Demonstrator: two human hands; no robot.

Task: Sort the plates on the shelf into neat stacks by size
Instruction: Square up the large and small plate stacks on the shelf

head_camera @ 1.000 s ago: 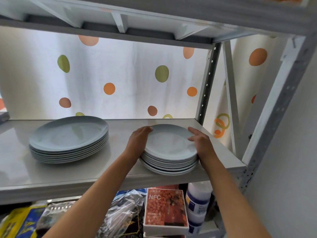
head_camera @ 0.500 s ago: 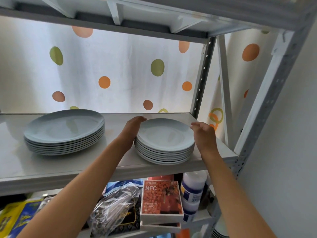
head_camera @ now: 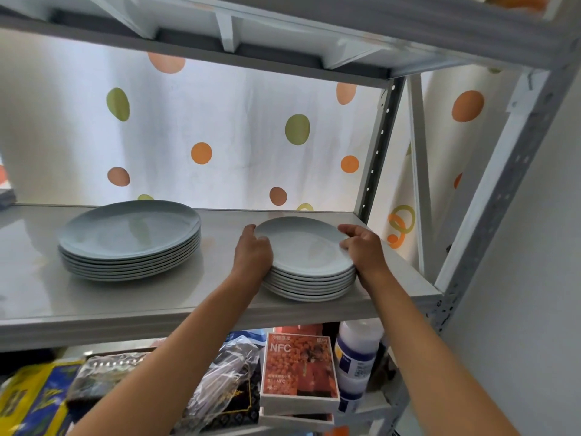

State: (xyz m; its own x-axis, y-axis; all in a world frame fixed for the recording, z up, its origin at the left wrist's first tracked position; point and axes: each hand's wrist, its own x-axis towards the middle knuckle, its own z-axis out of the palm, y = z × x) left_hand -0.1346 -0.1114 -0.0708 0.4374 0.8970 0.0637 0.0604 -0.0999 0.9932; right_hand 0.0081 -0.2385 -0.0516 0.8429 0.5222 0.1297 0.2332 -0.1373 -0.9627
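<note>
Both hands have closed back in on the small plate stack [head_camera: 309, 272], which sits at the right end of the shelf [head_camera: 132, 306]. The left hand [head_camera: 253, 254] cups its left edge, the right hand [head_camera: 361, 250] curls fingers over the top plate's right rim. The large plate stack [head_camera: 130, 240] stands well apart, to the left.
</note>
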